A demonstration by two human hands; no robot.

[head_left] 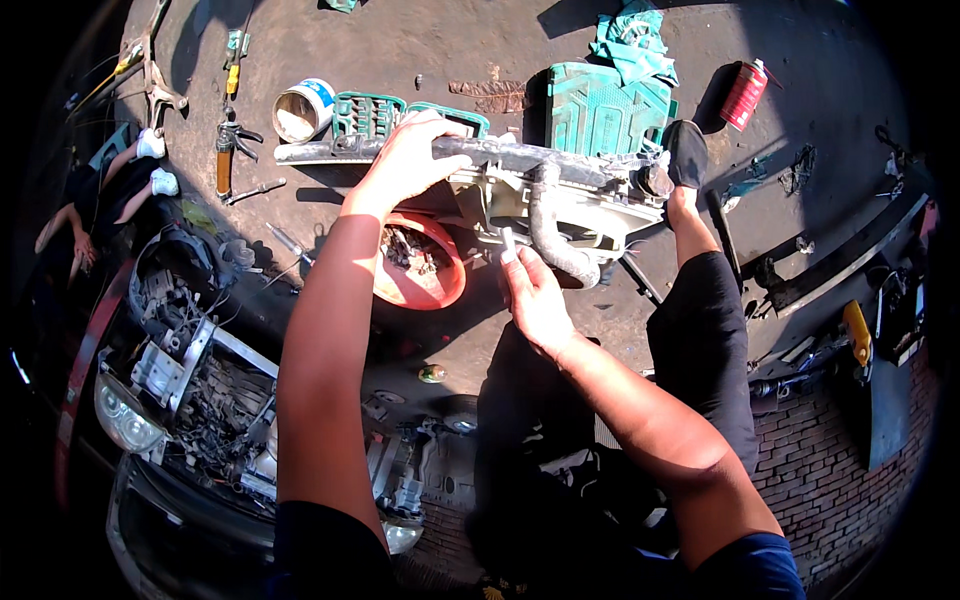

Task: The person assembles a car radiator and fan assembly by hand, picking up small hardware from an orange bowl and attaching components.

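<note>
A car radiator assembly [600,209] lies across the ground in front of me, with a dark bar [520,155] along its far side and a bent grey hose [545,215] attached. Over the left part of that bar is my left hand [412,160], gripping it, fingers over the far side and thumb to the right. Below the assembly, left of the hose, my right hand [538,305] pinches a small pale piece [508,243] between thumb and fingers; its kind is too small to make out. My right foot, in a dark shoe [687,153], rests by the assembly's right end.
A red bowl [455,285] of small parts sits below my left hand. Beyond are a white tub [318,98], a green socket case [365,112], a green toolbox [605,110] and a red can [744,97]. At left are a caulking gun [224,165], a dismantled car front [215,400] and another person [95,200].
</note>
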